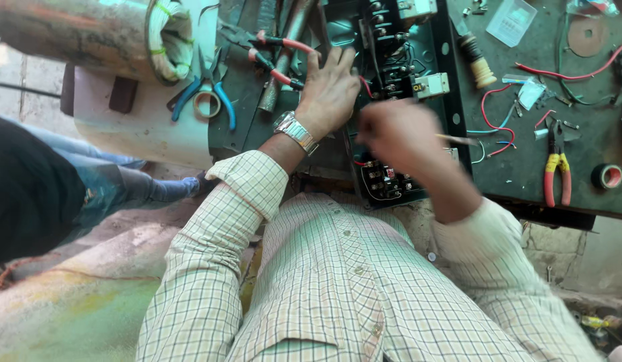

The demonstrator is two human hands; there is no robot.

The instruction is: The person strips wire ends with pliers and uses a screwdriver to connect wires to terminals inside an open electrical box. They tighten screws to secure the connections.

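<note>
Head view: the left hand [331,90] is lying spread, bracing the black electrical box [391,100]. The blurred right hand [398,134] is pinching a thin screwdriver [458,139], apparently mid-way through terminal work; the next move calls for steady tip placement.

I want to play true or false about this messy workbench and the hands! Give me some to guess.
1. The left hand wears a silver metal wristwatch. True.
2. The yellow-handled pliers are in the right hand. False: they lie on the dark green workbench, apart from both hands.
3. The left hand rests on the open black electrical box. True.
4. The blue-handled scissors lie inside the box. False: they lie left of it.
</note>
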